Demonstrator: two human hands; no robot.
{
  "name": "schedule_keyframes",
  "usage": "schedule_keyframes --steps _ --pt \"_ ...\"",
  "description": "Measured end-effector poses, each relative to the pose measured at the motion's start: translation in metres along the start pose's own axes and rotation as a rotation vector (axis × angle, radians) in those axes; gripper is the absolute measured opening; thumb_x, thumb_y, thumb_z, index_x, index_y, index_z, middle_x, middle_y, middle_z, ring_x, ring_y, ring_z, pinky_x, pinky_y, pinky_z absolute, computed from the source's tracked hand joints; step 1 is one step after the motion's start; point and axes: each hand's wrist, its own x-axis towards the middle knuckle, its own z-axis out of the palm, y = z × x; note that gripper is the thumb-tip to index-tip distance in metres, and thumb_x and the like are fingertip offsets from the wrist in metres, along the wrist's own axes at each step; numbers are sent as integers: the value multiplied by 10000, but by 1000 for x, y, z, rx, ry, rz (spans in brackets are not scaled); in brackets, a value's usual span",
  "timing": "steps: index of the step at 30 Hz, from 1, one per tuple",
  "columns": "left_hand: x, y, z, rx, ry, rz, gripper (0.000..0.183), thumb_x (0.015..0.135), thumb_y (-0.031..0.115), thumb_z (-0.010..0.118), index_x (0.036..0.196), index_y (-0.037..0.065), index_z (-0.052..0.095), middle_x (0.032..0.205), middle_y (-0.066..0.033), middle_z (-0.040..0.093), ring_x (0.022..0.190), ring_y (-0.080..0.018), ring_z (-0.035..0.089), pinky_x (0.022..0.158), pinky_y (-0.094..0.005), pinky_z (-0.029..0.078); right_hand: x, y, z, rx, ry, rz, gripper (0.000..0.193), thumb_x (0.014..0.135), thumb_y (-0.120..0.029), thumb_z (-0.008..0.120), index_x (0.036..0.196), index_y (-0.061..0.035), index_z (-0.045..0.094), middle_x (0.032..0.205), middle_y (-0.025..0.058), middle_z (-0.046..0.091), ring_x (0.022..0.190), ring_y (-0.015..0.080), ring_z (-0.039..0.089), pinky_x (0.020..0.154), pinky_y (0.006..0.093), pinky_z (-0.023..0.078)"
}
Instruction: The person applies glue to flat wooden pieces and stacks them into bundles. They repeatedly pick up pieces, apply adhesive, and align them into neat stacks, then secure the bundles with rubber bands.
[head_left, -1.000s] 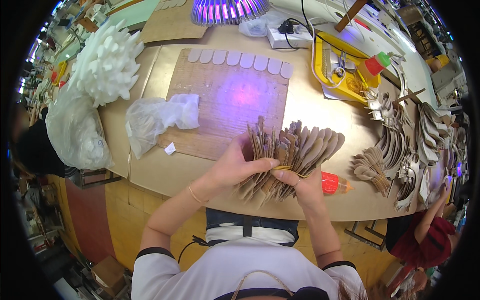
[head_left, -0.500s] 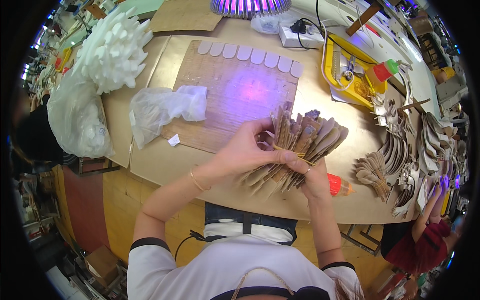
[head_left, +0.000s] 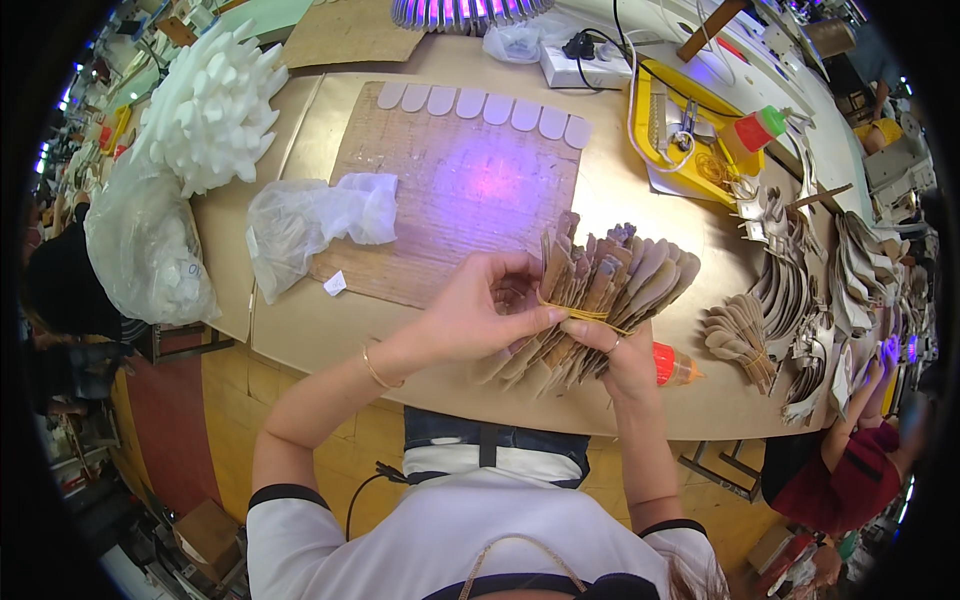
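Observation:
A thick bundle of flat tan pieces with rounded ends (head_left: 655,275) is up over the near part of the table, with a yellow rubber band (head_left: 590,315) around its middle. My right hand (head_left: 632,365) is closed around the bundle's near right side, its thumb lying against the band. At the left side my left hand (head_left: 480,315) is closed, thumb and fingers pinching at the band; some of its fingertips are hidden behind the pieces. Just right of my right hand lies a bottle with a red label and orange tip (head_left: 675,365).
A cardboard sheet (head_left: 400,210) bears a row of pale rounded pieces (head_left: 497,109) under a purple-lit lamp (head_left: 470,12). Crumpled plastic bags (head_left: 285,235) and white foam (head_left: 215,110) lie left. Rightward are a yellow tray (head_left: 645,145), another banded bundle (head_left: 738,335) and several stacks of curved pieces (head_left: 785,290).
My left thumb has drawn back to the left from my right thumb, and the band between them shows more plainly. The bundle stays in my right hand. The whole view has shifted slightly.

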Motion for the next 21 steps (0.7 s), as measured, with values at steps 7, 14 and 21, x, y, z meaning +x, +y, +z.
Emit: schedule_keyframes --steps 7,14,21 --pt "-6 -10 9 -183 59 160 291 870 105 652 1103 -39 553 953 -51 604 846 -105 569 756 -253 488 -4 -8 7 -46 37 -102 599 710 -51 763 1235 24 486 1085 99 627 979 169 612 875 307 497" --pt "-2 -20 26 -148 63 290 415 846 92 683 1194 -26 490 1088 -84 561 991 -134 533 868 -291 453 -5 -19 10 -143 24 -71 492 728 -79 774 1163 20 569 1056 82 658 955 153 621 867 302 499" --pt "7 -8 20 -76 -8 274 398 818 47 700 1156 -21 502 1033 -70 563 981 -126 528 877 -298 447 -10 -36 5 -76 16 -4 509 733 -102 784 1172 26 560 1065 92 659 960 158 625 867 305 504"
